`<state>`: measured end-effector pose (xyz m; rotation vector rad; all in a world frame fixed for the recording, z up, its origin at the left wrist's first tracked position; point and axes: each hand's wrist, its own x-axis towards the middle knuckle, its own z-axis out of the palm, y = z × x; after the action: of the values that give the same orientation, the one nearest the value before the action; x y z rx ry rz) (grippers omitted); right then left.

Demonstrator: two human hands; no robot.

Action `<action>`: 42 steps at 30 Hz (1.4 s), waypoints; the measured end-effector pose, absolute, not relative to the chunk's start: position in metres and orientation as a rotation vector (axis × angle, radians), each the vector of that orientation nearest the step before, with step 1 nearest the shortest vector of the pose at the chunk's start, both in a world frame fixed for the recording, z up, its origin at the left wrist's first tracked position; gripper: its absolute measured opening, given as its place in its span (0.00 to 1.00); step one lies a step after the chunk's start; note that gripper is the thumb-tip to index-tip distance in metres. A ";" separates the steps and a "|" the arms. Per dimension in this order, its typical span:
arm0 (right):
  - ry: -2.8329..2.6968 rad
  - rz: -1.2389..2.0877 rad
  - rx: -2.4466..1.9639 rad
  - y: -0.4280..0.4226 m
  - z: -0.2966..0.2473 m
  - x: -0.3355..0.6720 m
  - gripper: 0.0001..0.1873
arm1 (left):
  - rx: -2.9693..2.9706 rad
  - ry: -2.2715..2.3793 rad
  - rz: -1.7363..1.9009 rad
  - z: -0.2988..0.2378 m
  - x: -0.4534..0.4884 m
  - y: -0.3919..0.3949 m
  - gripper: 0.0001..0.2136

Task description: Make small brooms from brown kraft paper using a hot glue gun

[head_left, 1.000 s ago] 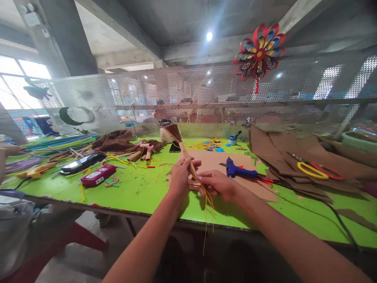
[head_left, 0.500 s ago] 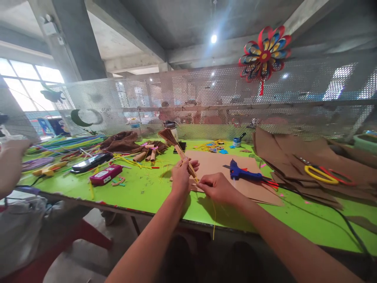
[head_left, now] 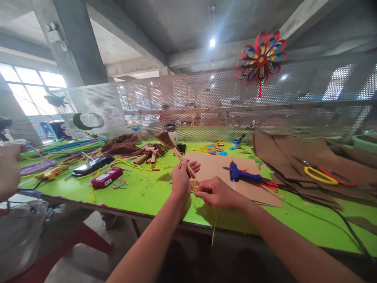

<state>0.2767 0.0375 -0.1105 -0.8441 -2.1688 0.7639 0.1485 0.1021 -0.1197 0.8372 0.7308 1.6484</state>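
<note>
Brown fringed roll (head_left: 178, 154): one, in left hand (head_left: 181, 177); blue glue gun (head_left: 245, 175): one.

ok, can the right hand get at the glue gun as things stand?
Likely yes: the glue gun lies just beyond the right hand, nothing visible between them, though that hand pinches yellow string.

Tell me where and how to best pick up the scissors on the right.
Likely best by the yellow handle and red handle, from the near right: the scissors lie on brown paper, loops toward that side, blades pointing left and away.
</note>
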 end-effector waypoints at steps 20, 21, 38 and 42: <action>-2.025 0.747 -1.292 0.076 -0.104 0.333 0.10 | 0.767 0.690 1.621 -0.115 0.141 0.103 0.04; -1.965 0.670 -1.316 0.081 -0.105 0.335 0.09 | 0.778 0.691 1.617 -0.116 0.142 0.103 0.04; -1.673 1.168 -1.010 0.073 -0.131 0.279 0.24 | 1.124 0.684 1.317 -0.116 0.158 0.082 0.14; -1.565 1.218 -0.986 0.075 -0.137 0.276 0.23 | 1.121 0.699 1.318 -0.115 0.158 0.082 0.13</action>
<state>0.2758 0.0754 -0.1372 -0.9856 -1.5651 1.2183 0.1581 0.0816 -0.1155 1.1213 0.6986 1.3175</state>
